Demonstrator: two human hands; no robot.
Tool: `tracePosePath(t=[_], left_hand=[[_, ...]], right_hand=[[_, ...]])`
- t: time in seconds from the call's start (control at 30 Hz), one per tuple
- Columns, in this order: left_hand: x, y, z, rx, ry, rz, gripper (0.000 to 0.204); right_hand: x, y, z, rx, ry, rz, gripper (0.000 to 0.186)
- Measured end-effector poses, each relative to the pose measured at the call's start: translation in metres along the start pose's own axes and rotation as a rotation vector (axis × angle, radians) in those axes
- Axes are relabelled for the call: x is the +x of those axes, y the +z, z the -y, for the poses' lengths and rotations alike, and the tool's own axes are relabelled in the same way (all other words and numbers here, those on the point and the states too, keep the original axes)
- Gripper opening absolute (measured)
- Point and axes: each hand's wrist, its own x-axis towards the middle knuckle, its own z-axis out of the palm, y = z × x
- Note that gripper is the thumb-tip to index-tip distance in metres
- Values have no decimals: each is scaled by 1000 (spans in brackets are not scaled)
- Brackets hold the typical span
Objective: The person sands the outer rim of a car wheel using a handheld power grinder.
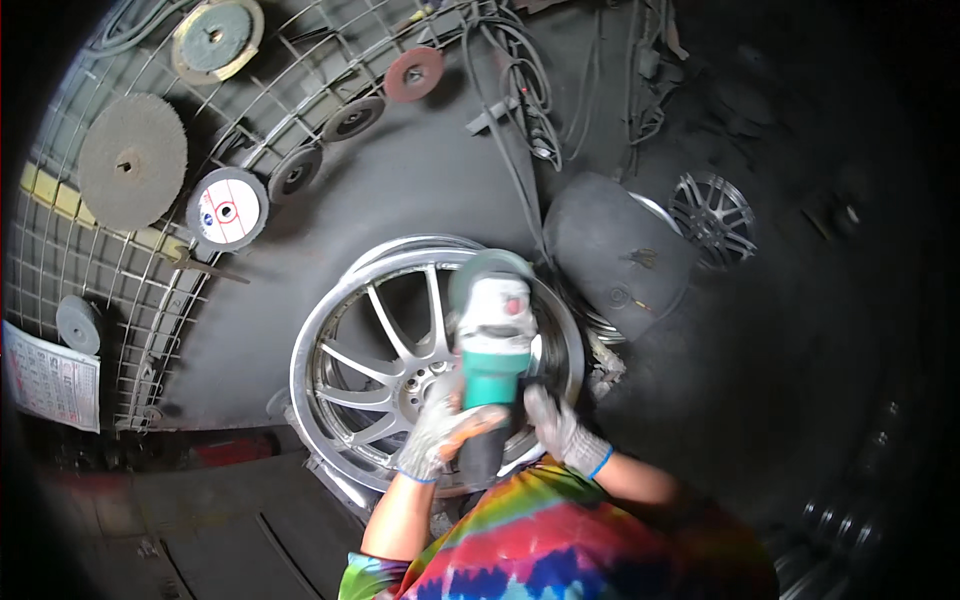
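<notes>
A green and white angle grinder [495,355] with a dark rear end is held over a silver multi-spoke wheel rim [305,335]. Its round disc [490,265] is at the far end, blurred, over the rim's upper right part. My left hand [445,430], in a whitish knit glove, is closed around the grinder's body near the wheel hub. On the grinder's right side, my gloved right hand [565,435] is closed at a dark part that looks like a side handle; some fingers are hidden. Another rim edge shows behind the wheel.
Abrasive discs, including a large grey one [133,162] and a white-faced one [227,210], hang on a wire grid at the left. A calendar sheet [50,375] hangs below. Cables [515,90] dangle at the back. Another spoked rim [712,220] stands at the right behind a dark rounded object [610,255].
</notes>
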Motion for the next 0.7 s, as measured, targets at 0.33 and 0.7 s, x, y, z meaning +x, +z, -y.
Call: tracePosePath(t=[0.33,0.7], left_hand=[[-79,-12,15,-897,156,-120,71],[-146,-12,33,-962,322,-433,67]], right_hand=[[84,71,-12,-2331,-1474,46,76],[157,59,-30,-2890,-1585,-77,41]])
